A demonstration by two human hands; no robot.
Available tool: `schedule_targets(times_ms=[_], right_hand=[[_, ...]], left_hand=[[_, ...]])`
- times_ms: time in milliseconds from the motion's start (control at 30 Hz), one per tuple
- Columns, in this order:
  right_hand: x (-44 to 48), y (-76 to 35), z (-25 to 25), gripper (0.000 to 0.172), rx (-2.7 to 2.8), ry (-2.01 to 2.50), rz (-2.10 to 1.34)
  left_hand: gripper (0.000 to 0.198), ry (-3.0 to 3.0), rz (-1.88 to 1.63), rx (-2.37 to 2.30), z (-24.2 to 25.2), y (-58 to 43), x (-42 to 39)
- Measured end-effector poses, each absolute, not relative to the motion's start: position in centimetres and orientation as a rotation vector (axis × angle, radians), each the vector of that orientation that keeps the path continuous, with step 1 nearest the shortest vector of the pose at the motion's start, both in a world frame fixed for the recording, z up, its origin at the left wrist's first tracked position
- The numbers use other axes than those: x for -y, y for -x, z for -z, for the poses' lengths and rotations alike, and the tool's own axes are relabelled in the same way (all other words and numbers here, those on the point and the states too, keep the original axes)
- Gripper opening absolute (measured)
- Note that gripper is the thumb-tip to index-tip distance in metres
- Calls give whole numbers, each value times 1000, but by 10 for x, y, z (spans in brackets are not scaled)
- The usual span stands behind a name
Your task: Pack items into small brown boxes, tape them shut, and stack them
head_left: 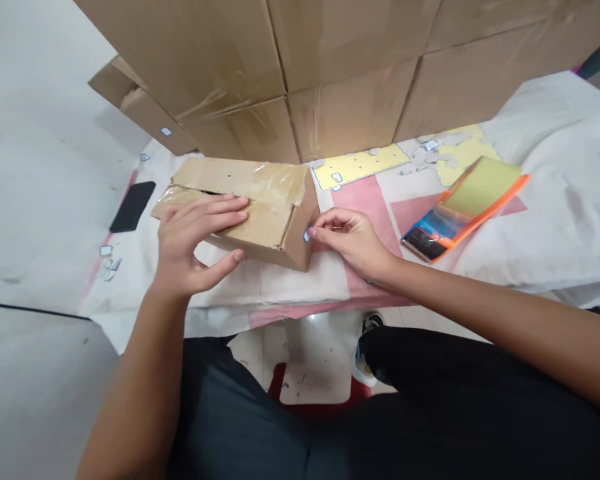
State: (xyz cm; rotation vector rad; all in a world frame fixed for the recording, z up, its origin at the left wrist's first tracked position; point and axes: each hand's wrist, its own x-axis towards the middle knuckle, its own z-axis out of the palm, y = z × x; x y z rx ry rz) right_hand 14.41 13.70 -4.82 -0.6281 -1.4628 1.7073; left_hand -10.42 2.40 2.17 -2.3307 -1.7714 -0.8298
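The cardboard box [270, 215] lies on the cloth [260, 288] beneath the left hand [190, 230], palm down, thumb spread, while the right hand [353, 241] pinches a small blue-edged sticker [307, 235] at its right end.

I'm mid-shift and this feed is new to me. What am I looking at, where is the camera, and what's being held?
There is no machine here: these are a person's two bare hands. The single picture comes from a camera worn on the head, looking forward and down, so the person's own legs show below. The left hand lies open on a taped cardboard box. The right hand pinches a small blue-edged piece at the box's end; whether it touches the cardboard is unclear. On the cloth-covered table are an orange tape dispenser, yellow sheets with scraps, and a flat dark object. Larger stacked cartons stand behind.
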Motion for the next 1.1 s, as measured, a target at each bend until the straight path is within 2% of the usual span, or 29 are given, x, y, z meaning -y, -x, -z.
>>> schedule_targets(times_ms=[233,367,433,533,667,733,933,1100], right_hand=[[-140,-142,53,21,1532,621,-1650],[-144,-143,54,46,1597,614,-1616],[-147,-144,52,51,1654,569,-1628],[-150,-144,51,49,1708,565,-1622],[-149,-143,53,47,1714,609,-1571],[-145,-143,55,42,1731,605,-1523],[-138,-144,55,30,1800,558,-1390],[-142,-145,57,26,1849,548,-1364]], left_hand=[[40,2311,818,1756,-21,102,-23],[42,2296,766,1774,-21,104,-22],[42,2308,762,1750,-22,105,-22],[45,2285,737,1732,-22,98,-22],[69,2075,746,1770,-16,57,-15],[72,1894,797,1854,-8,31,-10],[47,1727,647,2102,16,-3,-6],[35,1720,823,2112,24,2,-10]])
